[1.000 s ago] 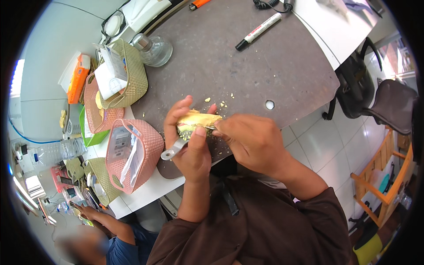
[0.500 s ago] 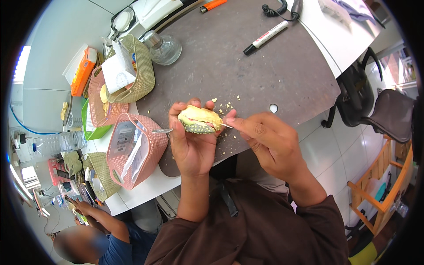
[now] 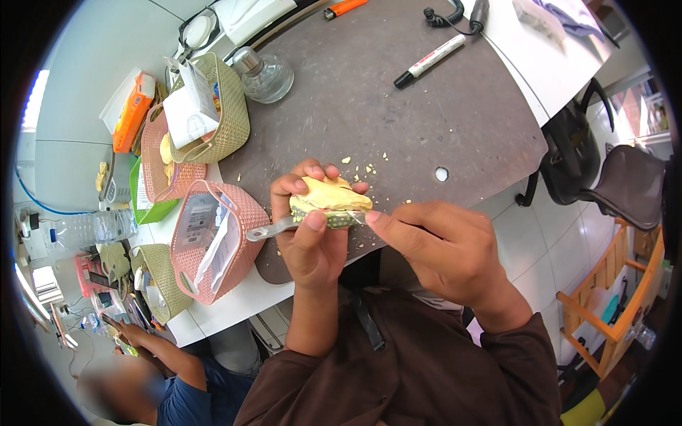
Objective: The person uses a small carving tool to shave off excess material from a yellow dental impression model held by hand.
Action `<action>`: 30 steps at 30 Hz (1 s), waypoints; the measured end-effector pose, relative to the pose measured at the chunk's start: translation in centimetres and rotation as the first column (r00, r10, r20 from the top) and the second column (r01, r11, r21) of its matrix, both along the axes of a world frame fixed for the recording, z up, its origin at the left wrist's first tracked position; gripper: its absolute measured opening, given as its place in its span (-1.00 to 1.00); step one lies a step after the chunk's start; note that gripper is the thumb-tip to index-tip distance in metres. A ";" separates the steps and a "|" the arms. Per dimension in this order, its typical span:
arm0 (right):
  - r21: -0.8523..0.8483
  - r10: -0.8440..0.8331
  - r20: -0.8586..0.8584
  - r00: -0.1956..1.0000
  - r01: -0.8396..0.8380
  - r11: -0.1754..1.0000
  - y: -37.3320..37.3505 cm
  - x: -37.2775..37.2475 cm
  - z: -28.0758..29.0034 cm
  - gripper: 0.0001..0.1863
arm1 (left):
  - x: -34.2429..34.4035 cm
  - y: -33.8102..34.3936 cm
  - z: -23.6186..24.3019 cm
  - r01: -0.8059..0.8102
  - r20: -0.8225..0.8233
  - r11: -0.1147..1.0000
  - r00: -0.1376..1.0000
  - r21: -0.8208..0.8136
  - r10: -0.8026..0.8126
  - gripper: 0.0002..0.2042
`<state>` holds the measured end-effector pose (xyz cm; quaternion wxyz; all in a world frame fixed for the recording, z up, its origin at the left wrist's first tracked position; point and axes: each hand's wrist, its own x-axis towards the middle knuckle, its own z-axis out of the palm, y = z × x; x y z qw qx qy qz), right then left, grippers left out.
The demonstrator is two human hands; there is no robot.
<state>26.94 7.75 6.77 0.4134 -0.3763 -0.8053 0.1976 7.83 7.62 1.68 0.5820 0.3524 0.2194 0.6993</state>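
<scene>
My left hand [image 3: 310,245] is closed around what looks like a dental impression tray [image 3: 330,219], dotted with green. A pale yellow, plaster-like mass [image 3: 330,195] sits on the tray's upper side. The tray's flat metal handle [image 3: 268,231] sticks out to the left, past my thumb. My right hand [image 3: 447,248] pinches a thin, shiny piece at the right end of the tray; most of it is hidden by the fingers. Yellow crumbs [image 3: 368,170] are scattered on the dark table mat [image 3: 327,128] beyond my hands.
To the left stand a pink basket [image 3: 238,213] with papers, a green-beige basket [image 3: 231,110] and a glass bottle [image 3: 270,79]. A marker [image 3: 430,62] lies farther back. Another person [image 3: 188,387] sits at the lower left. Office chairs [image 3: 629,181] are at the right.
The tray has turned in my left hand, so its metal handle and dotted side show more. My right hand has shifted slightly right and down, staying at the tray's right end.
</scene>
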 end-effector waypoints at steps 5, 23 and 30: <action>0.037 0.026 0.091 0.996 -0.030 0.999 0.4 0.3 0.0 -0.60 | 0.3 -0.1 -0.2 -0.066 -0.123 0.998 0.990 0.016 0.067 -0.69; 0.088 -0.013 0.067 0.998 0.007 0.996 0.6 -1.4 -2.4 -0.61 | 0.5 -0.1 0.0 -0.205 -0.294 0.979 0.934 0.015 0.200 -0.63; 0.014 -0.038 -0.037 0.999 0.038 0.999 0.3 -2.2 -3.0 -0.58 | 0.5 0.0 -0.1 -0.212 -0.319 0.977 0.924 0.035 0.212 -0.57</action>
